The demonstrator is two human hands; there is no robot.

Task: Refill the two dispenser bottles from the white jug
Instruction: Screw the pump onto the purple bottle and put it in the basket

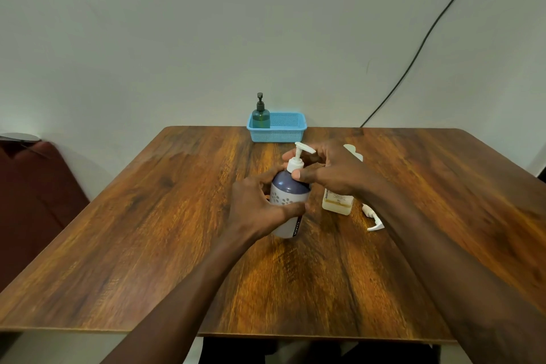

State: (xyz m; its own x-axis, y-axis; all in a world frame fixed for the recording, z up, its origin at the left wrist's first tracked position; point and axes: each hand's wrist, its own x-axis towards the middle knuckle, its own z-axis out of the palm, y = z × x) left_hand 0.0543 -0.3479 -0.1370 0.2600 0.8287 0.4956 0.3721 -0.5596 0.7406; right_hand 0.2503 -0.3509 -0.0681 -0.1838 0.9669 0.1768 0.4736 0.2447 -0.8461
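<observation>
Purple round bottle gripped by L hand; R hand pinching white pump.

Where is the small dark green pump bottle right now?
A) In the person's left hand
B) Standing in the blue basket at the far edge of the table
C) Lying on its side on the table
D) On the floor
B: the green pump bottle stands upright in the left end of the blue basket, while both hands are busy with the purple bottle nearer the person.
</observation>
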